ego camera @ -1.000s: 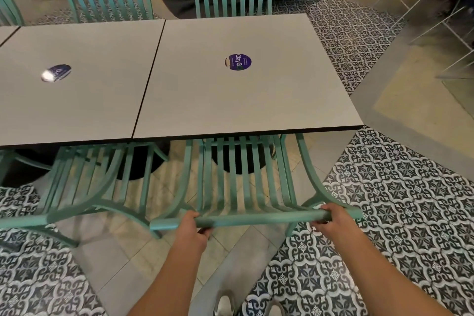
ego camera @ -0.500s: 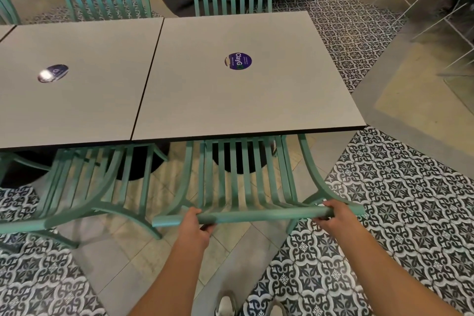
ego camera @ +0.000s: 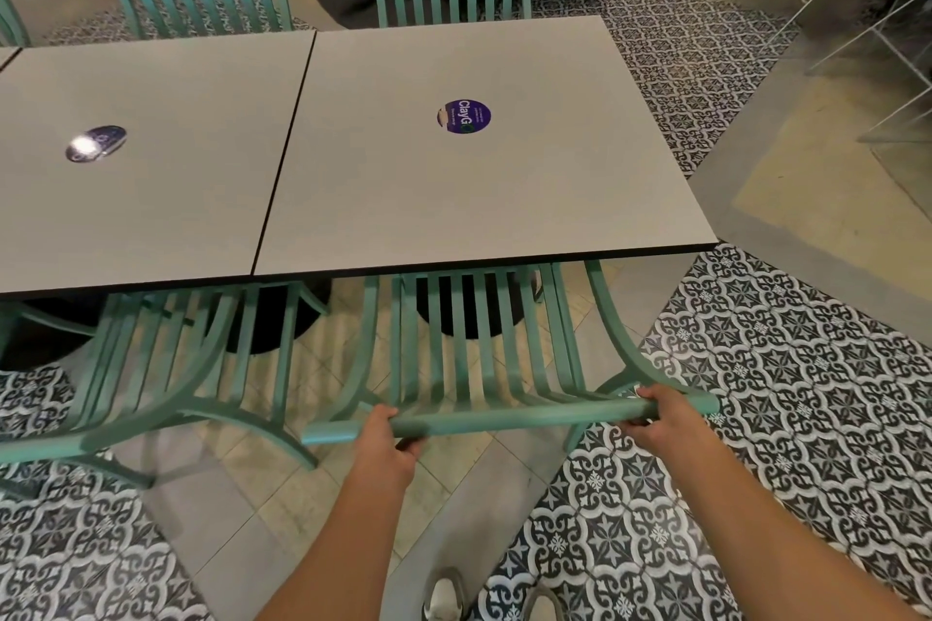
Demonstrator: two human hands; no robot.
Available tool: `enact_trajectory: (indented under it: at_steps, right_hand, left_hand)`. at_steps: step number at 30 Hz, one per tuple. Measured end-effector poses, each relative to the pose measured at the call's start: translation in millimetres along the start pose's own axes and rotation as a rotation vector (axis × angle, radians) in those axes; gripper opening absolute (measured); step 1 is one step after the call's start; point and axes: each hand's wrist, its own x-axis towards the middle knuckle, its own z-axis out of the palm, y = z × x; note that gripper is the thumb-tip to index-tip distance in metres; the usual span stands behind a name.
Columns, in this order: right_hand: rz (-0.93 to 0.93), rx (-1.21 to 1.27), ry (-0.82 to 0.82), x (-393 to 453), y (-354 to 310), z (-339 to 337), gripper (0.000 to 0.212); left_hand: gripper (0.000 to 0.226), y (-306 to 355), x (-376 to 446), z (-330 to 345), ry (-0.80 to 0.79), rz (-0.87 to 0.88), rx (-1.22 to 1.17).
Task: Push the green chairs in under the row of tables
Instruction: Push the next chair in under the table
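Now both hands' fingers (left hand [ego camera: 386, 444], right hand [ego camera: 660, 419]) grip the chair [ego camera: 484, 353]'s sideways top rail [ego camera: 504, 419].

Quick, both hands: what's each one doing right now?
Left hand: grips the top rail of the green chair.
Right hand: grips the same rail, near its right end.

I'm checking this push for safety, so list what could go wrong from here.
1. Both hands, left hand and right hand, grip the chair by its top rail; pushed far enough, knuckles could hit the table edge.
2. The neighbouring chair stands close on the left; the legs might catch.
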Motion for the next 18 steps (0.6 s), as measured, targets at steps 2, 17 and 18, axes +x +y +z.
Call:
enact_trajectory:
  at_steps: [2, 17, 18]
  right_hand:
    - [-0.011, -0.014, -0.009, 0, 1, -1, 0.008]
    - [-0.252, -0.156, -0.054, -3, 16, -16, 0.041]
    - [-0.228, -0.149, -0.049, -4, 16, -15, 0.038]
  left_hand:
    - [0.039, 2, 0, -3, -0.023, 0.002, 0.022]
    - [0.041, 34, 3, -37, -0.046, 0.069, 0.07]
    - [0.042, 34, 3, -37, -0.049, 0.074, 0.077]
